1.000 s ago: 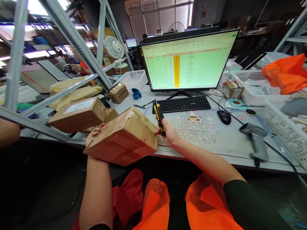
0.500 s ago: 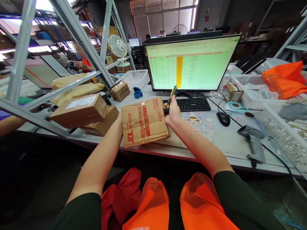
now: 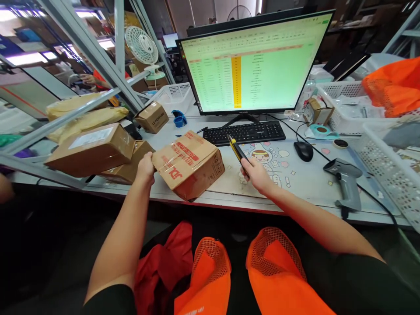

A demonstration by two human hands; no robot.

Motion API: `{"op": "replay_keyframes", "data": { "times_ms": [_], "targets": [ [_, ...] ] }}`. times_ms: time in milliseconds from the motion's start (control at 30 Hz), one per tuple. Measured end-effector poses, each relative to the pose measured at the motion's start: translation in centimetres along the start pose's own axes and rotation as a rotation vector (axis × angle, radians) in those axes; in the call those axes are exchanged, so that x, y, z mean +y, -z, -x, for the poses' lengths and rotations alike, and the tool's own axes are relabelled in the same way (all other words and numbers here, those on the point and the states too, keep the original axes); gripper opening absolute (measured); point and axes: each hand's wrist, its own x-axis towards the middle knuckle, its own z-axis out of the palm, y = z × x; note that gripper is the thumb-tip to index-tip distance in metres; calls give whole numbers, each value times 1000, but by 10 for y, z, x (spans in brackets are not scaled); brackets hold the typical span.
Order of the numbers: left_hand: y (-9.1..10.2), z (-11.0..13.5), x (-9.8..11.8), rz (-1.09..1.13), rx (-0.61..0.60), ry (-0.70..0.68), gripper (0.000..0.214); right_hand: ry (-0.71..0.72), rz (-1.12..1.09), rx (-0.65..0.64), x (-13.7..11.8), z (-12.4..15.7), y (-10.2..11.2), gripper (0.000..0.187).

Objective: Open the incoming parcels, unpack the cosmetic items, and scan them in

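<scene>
A taped cardboard box (image 3: 188,164) with red print is tilted at the desk's front edge. My left hand (image 3: 146,168) grips its left side, with some fingers hidden behind the cardboard. To the right of the box, my right hand (image 3: 257,175) is closed around a yellow and black utility knife (image 3: 236,148), which points up and left over the desk mat. The knife is apart from the box. Whether its blade is out I cannot tell.
Two more boxes (image 3: 95,148) are stacked left by the metal frame. A monitor (image 3: 259,65) and keyboard (image 3: 246,132) stand behind. A mouse (image 3: 303,151), barcode scanner (image 3: 346,183) and white baskets (image 3: 393,175) are at right.
The box has turned and tipped, so its right side face now shows. My right hand has moved off the box to the right with the knife. The head view has dipped.
</scene>
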Motion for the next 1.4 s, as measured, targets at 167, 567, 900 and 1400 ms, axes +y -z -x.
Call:
{"op": "replay_keyframes", "data": {
  "times_ms": [167,567,900,1400],
  "targets": [
    [8,41,34,-387,-34,-324,32,76,294,-133,24,38,16,48],
    [-41,133,89,-1147,-408,-714,58,123,327,-83,36,19,-29,57],
    [22,157,43,-851,-123,-729,61,326,503,-129,16,26,-45,58],
    [51,176,-31,-516,300,-624,56,232,684,-135,22,22,-11,55]
  ]
}}
